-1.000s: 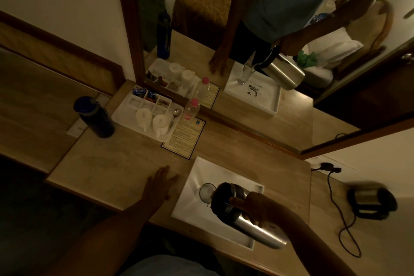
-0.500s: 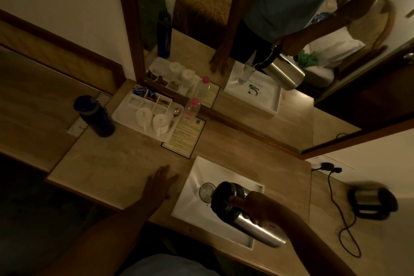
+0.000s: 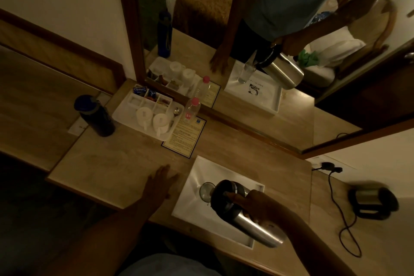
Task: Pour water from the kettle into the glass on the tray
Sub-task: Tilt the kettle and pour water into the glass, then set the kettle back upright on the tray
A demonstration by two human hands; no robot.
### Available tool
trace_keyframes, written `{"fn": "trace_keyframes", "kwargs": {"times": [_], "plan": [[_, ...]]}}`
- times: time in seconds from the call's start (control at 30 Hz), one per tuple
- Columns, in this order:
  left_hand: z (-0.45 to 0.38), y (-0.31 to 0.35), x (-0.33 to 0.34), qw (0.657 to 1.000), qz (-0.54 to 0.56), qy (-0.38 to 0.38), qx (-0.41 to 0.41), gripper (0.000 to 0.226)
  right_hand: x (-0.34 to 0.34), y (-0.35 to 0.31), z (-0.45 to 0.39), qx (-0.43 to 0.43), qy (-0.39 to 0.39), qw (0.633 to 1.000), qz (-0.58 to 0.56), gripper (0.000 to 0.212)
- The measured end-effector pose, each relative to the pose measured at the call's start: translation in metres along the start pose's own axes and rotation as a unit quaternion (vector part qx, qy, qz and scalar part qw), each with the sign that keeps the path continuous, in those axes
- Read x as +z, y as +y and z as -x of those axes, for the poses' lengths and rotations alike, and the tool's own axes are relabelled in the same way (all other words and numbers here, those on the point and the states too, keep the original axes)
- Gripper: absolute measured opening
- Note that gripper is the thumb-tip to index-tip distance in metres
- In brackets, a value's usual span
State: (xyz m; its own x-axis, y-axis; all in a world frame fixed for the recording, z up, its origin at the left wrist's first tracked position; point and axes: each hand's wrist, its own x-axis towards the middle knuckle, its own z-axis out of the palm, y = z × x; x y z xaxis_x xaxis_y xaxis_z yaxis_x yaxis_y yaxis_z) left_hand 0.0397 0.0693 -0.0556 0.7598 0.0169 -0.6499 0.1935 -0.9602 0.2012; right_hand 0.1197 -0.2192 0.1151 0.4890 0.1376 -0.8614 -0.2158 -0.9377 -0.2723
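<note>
A steel kettle (image 3: pixel 251 222) with a black lid is tilted steeply, its spout over a clear glass (image 3: pixel 205 191). The glass stands upright on a white rectangular tray (image 3: pixel 195 208) near the desk's front edge. My right hand (image 3: pixel 257 206) grips the kettle's handle, thumb on the black lid. My left hand (image 3: pixel 160 184) lies flat on the desk just left of the tray, fingers spread, holding nothing. The kettle hides part of the glass rim. The mirror shows the same pose, with the kettle's spout at the glass.
A dark water bottle (image 3: pixel 96 115) stands at the left. A white tray with cups and tea sachets (image 3: pixel 146 113) and a pink-capped bottle (image 3: pixel 192 108) sit by the mirror, next to a printed card (image 3: pixel 184 135). The kettle base (image 3: pixel 371 203) and its cord (image 3: pixel 340 213) are at right.
The kettle stays tilted over the glass, nearly in the same place. Both hands have hardly moved.
</note>
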Motion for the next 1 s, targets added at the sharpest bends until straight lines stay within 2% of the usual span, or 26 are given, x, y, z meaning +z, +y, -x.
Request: {"fn": "trace_keyframes", "kwargs": {"times": [0.27,0.8,1.0], "plan": [[-0.001,-0.001,-0.001,1.0,0.003,-0.005,0.0,0.085,0.001,0.001,-0.001,0.0,0.015,1.0,-0.016,0.072],[-0.001,-0.001,-0.002,1.0,-0.007,-0.006,0.003,0.085,0.01,0.011,-0.002,-0.005,0.037,0.999,-0.031,0.071],[0.0,-0.001,-0.001,1.0,-0.005,-0.002,0.003,0.085,0.016,0.031,0.01,-0.028,0.064,0.994,-0.079,0.087]]}}
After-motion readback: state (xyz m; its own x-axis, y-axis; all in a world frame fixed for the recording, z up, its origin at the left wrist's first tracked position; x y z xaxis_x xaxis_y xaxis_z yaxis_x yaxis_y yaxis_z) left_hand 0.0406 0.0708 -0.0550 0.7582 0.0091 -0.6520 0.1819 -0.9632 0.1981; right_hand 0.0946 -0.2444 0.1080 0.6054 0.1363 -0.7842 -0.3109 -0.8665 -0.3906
